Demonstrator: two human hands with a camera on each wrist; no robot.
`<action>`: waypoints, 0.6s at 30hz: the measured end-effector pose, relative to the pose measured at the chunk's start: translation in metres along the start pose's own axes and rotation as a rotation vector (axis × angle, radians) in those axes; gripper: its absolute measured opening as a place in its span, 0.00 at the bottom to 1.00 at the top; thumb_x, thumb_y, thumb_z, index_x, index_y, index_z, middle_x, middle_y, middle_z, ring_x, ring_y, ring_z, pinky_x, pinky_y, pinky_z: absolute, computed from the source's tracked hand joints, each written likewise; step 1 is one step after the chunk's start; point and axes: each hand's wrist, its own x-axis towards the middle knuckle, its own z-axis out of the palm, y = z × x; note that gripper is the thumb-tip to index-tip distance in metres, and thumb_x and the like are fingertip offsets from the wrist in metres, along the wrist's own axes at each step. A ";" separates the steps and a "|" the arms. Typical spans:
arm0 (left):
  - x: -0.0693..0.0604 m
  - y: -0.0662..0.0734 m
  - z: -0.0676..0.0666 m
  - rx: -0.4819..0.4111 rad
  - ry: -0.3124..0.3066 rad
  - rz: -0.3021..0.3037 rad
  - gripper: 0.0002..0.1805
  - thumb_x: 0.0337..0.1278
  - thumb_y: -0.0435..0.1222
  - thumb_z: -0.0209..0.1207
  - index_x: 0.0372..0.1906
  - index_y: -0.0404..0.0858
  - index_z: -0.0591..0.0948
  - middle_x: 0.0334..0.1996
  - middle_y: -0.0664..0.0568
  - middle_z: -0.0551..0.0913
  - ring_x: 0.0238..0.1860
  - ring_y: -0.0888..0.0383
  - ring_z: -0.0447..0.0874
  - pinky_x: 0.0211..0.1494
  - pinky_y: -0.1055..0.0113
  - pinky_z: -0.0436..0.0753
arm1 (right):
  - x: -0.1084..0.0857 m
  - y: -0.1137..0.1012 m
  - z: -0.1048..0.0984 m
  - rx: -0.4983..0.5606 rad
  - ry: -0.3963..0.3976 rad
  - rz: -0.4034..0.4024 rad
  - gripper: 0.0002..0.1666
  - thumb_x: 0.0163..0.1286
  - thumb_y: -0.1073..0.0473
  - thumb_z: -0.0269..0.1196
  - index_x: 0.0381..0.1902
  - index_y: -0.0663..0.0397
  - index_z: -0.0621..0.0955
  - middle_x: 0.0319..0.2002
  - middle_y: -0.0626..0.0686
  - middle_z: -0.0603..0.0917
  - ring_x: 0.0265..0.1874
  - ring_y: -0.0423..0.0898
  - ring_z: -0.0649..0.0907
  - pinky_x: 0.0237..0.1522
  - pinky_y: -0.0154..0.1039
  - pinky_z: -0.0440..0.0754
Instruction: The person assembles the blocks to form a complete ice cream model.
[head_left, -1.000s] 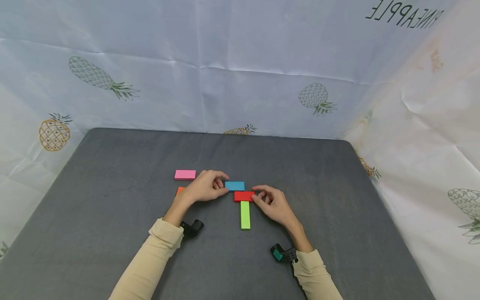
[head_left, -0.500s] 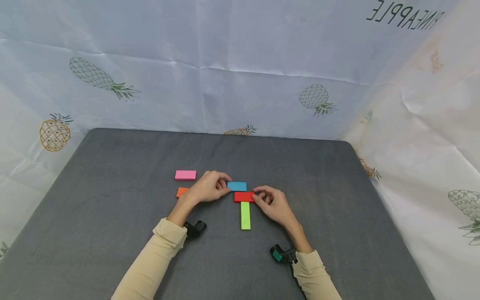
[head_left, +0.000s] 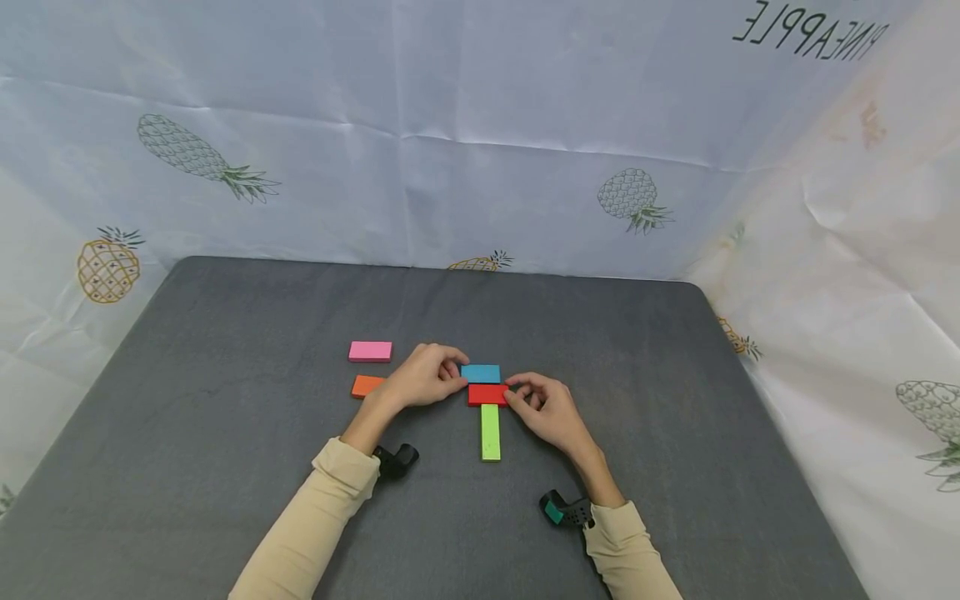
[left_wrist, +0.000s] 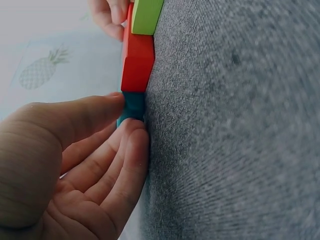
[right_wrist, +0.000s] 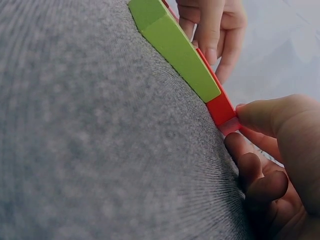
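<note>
Left hand (head_left: 422, 375): thumb and fingertips pinch the 9 o'clock end of the blue block (head_left: 481, 373), parted by no more than the block's size. Right hand (head_left: 546, 408): thumb and fingertips pinch the 3 o'clock end of the red block (head_left: 487, 395), parted just as little; in the right wrist view the lower fingers curl beneath.

Both gripped blocks lie flat on the dark grey tabletop (head_left: 187, 458). The blue block lies along the 12 o'clock long side of the red block, offset slightly toward 9 o'clock. The lime-green block (head_left: 490, 433) meets the red block at 6 o'clock, its length at right angles to it.

Hidden areas: the left fingertips cover one end of the blue block; the right thumb and fingertips cover one end of the red block. The left hand also obscures the 3 o'clock end of the orange block (head_left: 367, 386). The upper edge of the left wrist view cuts off the lime-green block.

Count: five blocks, one per colour. The pink block (head_left: 371, 351) lies at 12 o'clock from the orange block, apart from it. Two wrist cameras are worn, left wrist camera (head_left: 397, 461) and right wrist camera (head_left: 566, 510). The printed pineapple backdrop (head_left: 487, 67) stands at 12 o'clock.
</note>
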 end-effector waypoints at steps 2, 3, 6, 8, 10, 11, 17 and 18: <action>0.000 0.000 0.001 -0.004 -0.003 0.004 0.16 0.63 0.32 0.66 0.53 0.29 0.84 0.32 0.47 0.87 0.30 0.64 0.85 0.41 0.69 0.85 | 0.000 0.000 0.000 -0.001 -0.001 0.002 0.13 0.71 0.60 0.67 0.51 0.57 0.86 0.30 0.54 0.87 0.14 0.33 0.69 0.19 0.29 0.67; 0.000 0.000 0.001 -0.007 -0.004 0.004 0.16 0.63 0.32 0.66 0.53 0.29 0.84 0.32 0.47 0.87 0.31 0.64 0.85 0.41 0.69 0.85 | 0.000 0.000 0.000 0.000 -0.001 0.001 0.13 0.71 0.60 0.67 0.51 0.57 0.86 0.30 0.54 0.87 0.15 0.33 0.69 0.19 0.30 0.67; 0.000 0.001 0.001 -0.014 -0.006 0.002 0.16 0.63 0.32 0.66 0.54 0.29 0.84 0.32 0.47 0.87 0.31 0.64 0.85 0.41 0.69 0.85 | 0.000 0.001 0.000 0.004 -0.001 0.002 0.14 0.71 0.58 0.67 0.52 0.56 0.86 0.29 0.54 0.86 0.15 0.33 0.69 0.19 0.30 0.67; -0.001 0.001 0.000 -0.022 -0.006 0.001 0.17 0.63 0.32 0.66 0.54 0.29 0.84 0.32 0.47 0.88 0.31 0.64 0.86 0.42 0.69 0.86 | 0.000 0.002 0.000 0.007 0.003 0.001 0.14 0.72 0.58 0.67 0.52 0.56 0.86 0.29 0.53 0.86 0.15 0.33 0.69 0.19 0.30 0.67; -0.001 0.001 0.000 -0.026 -0.005 0.001 0.17 0.63 0.32 0.66 0.54 0.28 0.84 0.32 0.46 0.88 0.31 0.63 0.86 0.42 0.68 0.86 | 0.000 0.003 0.000 0.011 0.008 -0.006 0.14 0.72 0.58 0.67 0.52 0.56 0.86 0.28 0.53 0.86 0.15 0.34 0.69 0.19 0.30 0.67; -0.001 0.001 0.000 -0.025 -0.004 0.003 0.17 0.63 0.32 0.66 0.54 0.28 0.84 0.32 0.46 0.88 0.31 0.63 0.86 0.42 0.68 0.86 | 0.001 0.004 0.001 0.012 0.011 -0.011 0.14 0.72 0.58 0.67 0.52 0.56 0.86 0.28 0.54 0.86 0.15 0.34 0.69 0.19 0.30 0.67; 0.001 0.000 0.002 -0.012 0.004 0.024 0.16 0.63 0.31 0.65 0.53 0.28 0.84 0.33 0.46 0.88 0.32 0.61 0.87 0.42 0.68 0.86 | 0.001 0.006 0.001 0.019 0.021 -0.034 0.12 0.72 0.59 0.66 0.50 0.57 0.86 0.28 0.55 0.86 0.15 0.33 0.70 0.19 0.30 0.68; 0.002 0.000 0.002 -0.014 0.004 0.025 0.16 0.63 0.31 0.65 0.53 0.28 0.84 0.33 0.45 0.88 0.32 0.61 0.87 0.42 0.68 0.86 | 0.001 0.006 0.001 0.020 0.021 -0.033 0.12 0.72 0.59 0.66 0.50 0.57 0.86 0.28 0.55 0.86 0.15 0.33 0.70 0.19 0.30 0.68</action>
